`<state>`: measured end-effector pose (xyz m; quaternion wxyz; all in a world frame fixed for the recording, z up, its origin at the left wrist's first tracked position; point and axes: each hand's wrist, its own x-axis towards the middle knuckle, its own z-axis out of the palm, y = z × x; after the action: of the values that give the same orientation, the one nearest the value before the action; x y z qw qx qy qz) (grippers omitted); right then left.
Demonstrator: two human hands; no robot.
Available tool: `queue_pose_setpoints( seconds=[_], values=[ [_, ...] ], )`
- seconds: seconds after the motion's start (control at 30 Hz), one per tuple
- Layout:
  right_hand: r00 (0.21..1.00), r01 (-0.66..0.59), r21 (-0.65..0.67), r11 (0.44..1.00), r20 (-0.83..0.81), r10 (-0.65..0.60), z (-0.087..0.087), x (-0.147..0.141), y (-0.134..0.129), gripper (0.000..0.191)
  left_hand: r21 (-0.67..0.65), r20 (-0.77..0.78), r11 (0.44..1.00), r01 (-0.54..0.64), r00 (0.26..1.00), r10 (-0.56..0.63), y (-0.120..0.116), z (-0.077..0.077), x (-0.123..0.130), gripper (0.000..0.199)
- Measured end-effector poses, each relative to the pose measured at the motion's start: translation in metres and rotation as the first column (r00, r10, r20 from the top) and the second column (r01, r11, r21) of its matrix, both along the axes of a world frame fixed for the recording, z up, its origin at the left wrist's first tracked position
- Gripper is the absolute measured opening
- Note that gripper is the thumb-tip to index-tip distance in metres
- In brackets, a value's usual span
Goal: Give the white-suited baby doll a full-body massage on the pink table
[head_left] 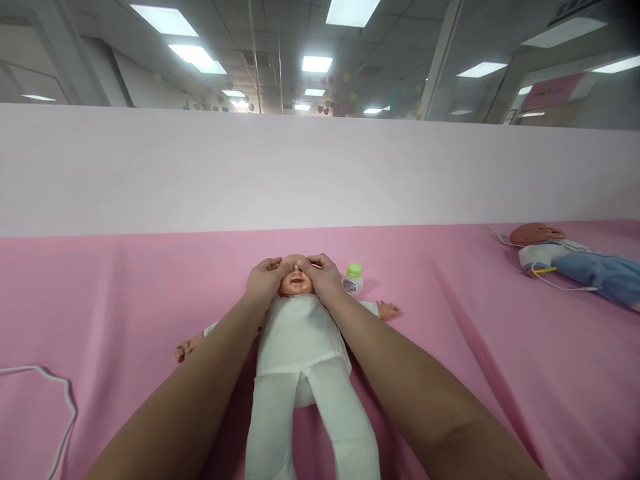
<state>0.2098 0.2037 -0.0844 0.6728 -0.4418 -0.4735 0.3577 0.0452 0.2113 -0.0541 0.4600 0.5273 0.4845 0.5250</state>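
A baby doll (pixel 305 333) in white cloth lies on its back on the pink sheet, its head away from me and its arms spread. Cupped around one side of its head is my left hand (pixel 265 279), the thumb pressed near the eye. My right hand (pixel 324 277) holds the other side the same way, its thumb on the face by the other eye. Both thumbs cover the doll's eyes in part, while the nose and mouth show between them. A small clear bottle with a green cap (pixel 353 279) stands just right of my right hand.
At the far right lies a second doll (pixel 595 267) in blue and white, with a white cord and a yellow piece on it. A white cable (pixel 65 393) curves over the pink sheet (pixel 150 287) at the left. A low white wall (pixel 320 173) runs behind.
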Motion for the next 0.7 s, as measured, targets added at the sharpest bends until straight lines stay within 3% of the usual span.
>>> queue_pose_setpoints(
  seconds=[0.17,0.4,0.7],
  values=[
    [0.999,0.027,-0.013,1.000,-0.029,-0.027,-0.008,0.002,0.010,0.031,0.049,-0.027,0.993,-0.103,0.994,0.105,0.010,-0.011,0.004,0.027],
    [0.998,0.024,-0.017,1.000,-0.056,-0.025,-0.015,0.002,0.014,0.028,0.092,-0.030,0.989,-0.112,0.993,0.115,0.010,-0.017,0.005,0.027],
    [0.999,-0.010,-0.017,1.000,-0.031,0.010,-0.008,0.000,0.005,0.044,0.080,-0.081,0.995,-0.062,0.994,0.069,0.005,-0.015,0.002,0.055]
  ],
)
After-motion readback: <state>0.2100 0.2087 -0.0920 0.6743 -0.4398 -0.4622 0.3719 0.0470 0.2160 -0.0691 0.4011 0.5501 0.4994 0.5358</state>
